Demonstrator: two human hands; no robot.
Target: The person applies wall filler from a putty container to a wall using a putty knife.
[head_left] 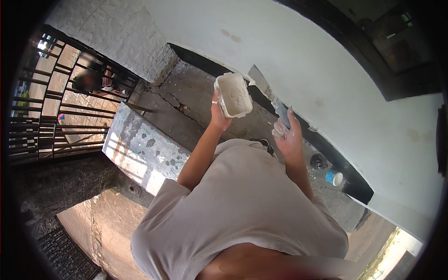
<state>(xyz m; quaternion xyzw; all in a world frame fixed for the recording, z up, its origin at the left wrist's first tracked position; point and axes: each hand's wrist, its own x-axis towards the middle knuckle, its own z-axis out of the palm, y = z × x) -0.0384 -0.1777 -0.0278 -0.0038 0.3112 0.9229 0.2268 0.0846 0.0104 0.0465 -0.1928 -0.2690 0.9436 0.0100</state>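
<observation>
My left hand (220, 113) grips a small rectangular tub (233, 95) by its side, with pale filler paste inside and smeared over its rim. In my right hand (288, 134) is a putty knife (281, 112), held by its grey handle. Its wide blade points up and away, beside the white wall, with a lump of white paste near the blade's left edge. Whether the blade touches the wall I cannot tell. White paste coats the fingers of my right hand.
A blue and white can (333, 178) and a black bundle (318, 161) are on the floor at right. The white wall (322, 70) has a black band along its base. At left stand a low paint-stained ledge (140, 144) and a barred gate (60, 93), with a person beyond it.
</observation>
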